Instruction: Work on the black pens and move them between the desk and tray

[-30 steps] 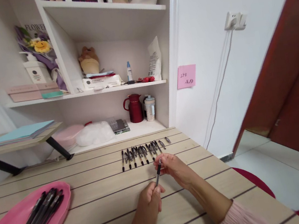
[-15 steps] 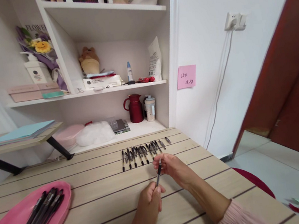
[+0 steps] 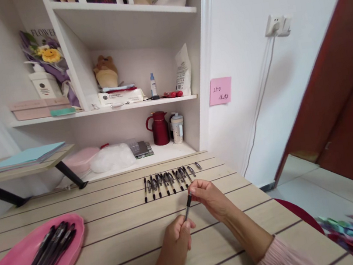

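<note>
My left hand (image 3: 178,237) is closed around the lower end of a pen (image 3: 188,205) with a clear barrel and a black grip, tilted up and to the right over the table. At its upper end, my right hand (image 3: 207,196) pinches the tip between thumb and fingers; the very point is hidden by them. Behind my hands lies a row of several uncapped pens (image 3: 158,186) with loose clear caps (image 3: 170,178) among them. Two caps, one of them a far cap (image 3: 197,165), lie at the row's right end. At the left, more black pens (image 3: 48,253) rest in a pink tray (image 3: 78,231).
The slatted wooden table (image 3: 120,243) meets a white shelf unit (image 3: 139,105) at the back. A small raised stand (image 3: 68,160) with blue paper (image 3: 27,156) is at the left. A red jug (image 3: 160,128) and a cup (image 3: 177,128) stand on the low shelf.
My right hand has shifted slightly right, and its fingers have closed on the pen's upper tip. My left hand keeps its hold. More colourful pieces show on the floor at the right.
</note>
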Available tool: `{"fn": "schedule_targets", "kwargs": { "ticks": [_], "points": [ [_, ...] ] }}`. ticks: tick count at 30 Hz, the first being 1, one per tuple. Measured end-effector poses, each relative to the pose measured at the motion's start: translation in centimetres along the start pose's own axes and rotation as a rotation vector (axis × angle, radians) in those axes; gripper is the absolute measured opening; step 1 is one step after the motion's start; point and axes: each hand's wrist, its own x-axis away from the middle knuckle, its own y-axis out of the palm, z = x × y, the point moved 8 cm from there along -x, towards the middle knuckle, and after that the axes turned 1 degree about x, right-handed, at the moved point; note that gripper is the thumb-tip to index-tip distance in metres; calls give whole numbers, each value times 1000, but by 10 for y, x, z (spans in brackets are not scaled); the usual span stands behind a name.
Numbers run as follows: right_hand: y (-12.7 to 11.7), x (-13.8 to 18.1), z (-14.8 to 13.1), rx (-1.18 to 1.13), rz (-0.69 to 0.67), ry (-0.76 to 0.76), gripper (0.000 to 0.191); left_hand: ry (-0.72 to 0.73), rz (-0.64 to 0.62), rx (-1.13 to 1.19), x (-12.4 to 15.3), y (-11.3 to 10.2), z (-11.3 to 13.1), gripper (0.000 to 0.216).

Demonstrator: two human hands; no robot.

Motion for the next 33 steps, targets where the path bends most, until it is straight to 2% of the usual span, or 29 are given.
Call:
{"fn": "schedule_targets", "kwargs": {
  "ticks": [4,10,19,25,33],
  "points": [
    [2,1,0,-7,15,-9,26,10,32,-33,1,-2,3,25],
    [12,6,-1,-32,-86,23,31,20,14,14,-1,-1,1,24],
    [2,1,3,13,16,-22,27,33,36,-63,1,-2,4,23],
    [13,6,-1,-40,-89,4,36,28,41,-50,1,-3,6,24],
    [2,3,-1,-23,4,-29,25,20,31,-38,2,-3,8,23]
  ]
}}
